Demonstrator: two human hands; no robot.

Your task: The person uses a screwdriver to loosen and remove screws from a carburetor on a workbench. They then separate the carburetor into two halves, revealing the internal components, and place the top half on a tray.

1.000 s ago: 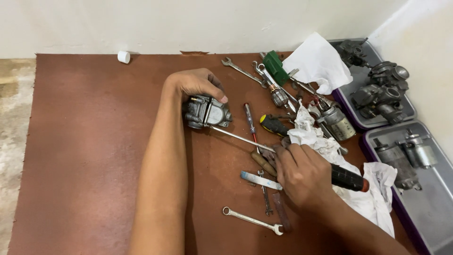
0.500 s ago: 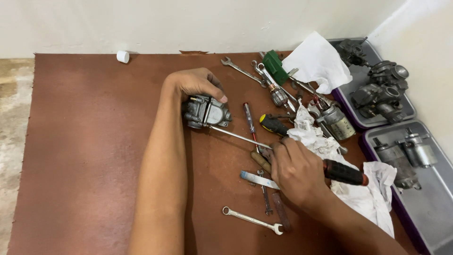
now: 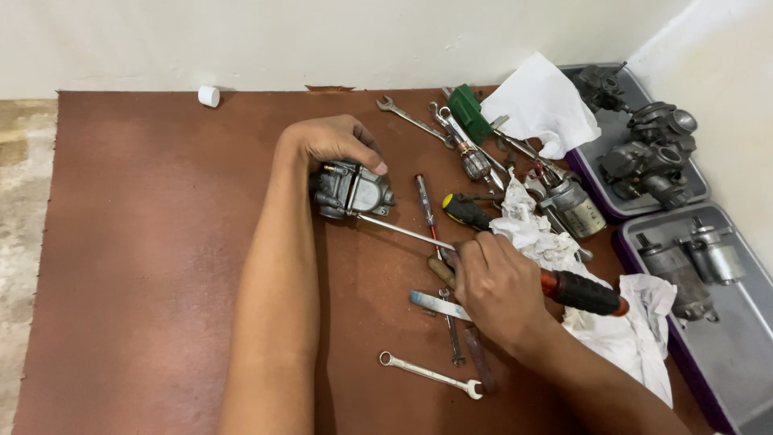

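Right hand [image 3: 501, 292], lower centre-right of frame, fist wrapped around a screwdriver [image 3: 581, 292] with black-and-red handle; handle sticks out to the right over a white rag [image 3: 636, 338]; its thin metal shaft [image 3: 403, 232] runs up-left to the carburetor [image 3: 352, 191], tip touching the lower edge of it; left hand [image 3: 334, 141], upper centre, fingers curled over the top of the carburetor, pinning it on the brown table [image 3: 145, 242], thumb on the right side of the part; carburetor sits just left of frame centre, grey metal, resting flat.

Around the right hand: flat metal strip [image 3: 439, 304] just left of the knuckles; small combination wrench [image 3: 431, 374] below it, near bottom centre; red-handled thin screwdriver [image 3: 424, 200] and black-and-yellow handled one [image 3: 465, 211] above the hand; further up, more wrenches [image 3: 412, 121] and a green tool [image 3: 467, 113] by a white cloth [image 3: 543, 105]; right edge, two grey trays [image 3: 749, 354] holding other carburetors and motor parts; small white cap [image 3: 208, 96] upper left by the wall.
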